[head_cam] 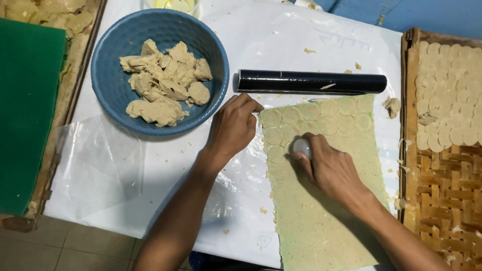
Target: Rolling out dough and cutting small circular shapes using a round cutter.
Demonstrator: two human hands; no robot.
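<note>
1. Right hand closed around a small white round cutter, pressed down on the dough sheet near its upper left corner. Left hand with fingers curled, holding nothing, fingertips pinning the sheet's top left corner.
2. Dough sheet flat on the plastic-covered desk, just below the black rolling pin; rows of cut circles already marked along the sheet's top edge and down its left side.
3. Likely slip: cutter set too close to a neighbouring circle, giving overlapped, misshapen rounds. Cause: tight spacing on the left side of the sheet.
4. Possible tearing or shifting of the thin sheet if the pinning fingertips lift while the cutter twists.
5. Possible sticking: rounds clinging to the cutter or to the plastic under the sheet, then stretching when lifted.
6. Rolling pin touching or nearly touching the sheet's top edge; a nudge could roll it over the cut circles and flatten them.
7. Blue bowl of dough lumps to the upper left of the sheet, woven tray of finished rounds to its right; loose crumbs around the sheet could get pressed in.
</note>
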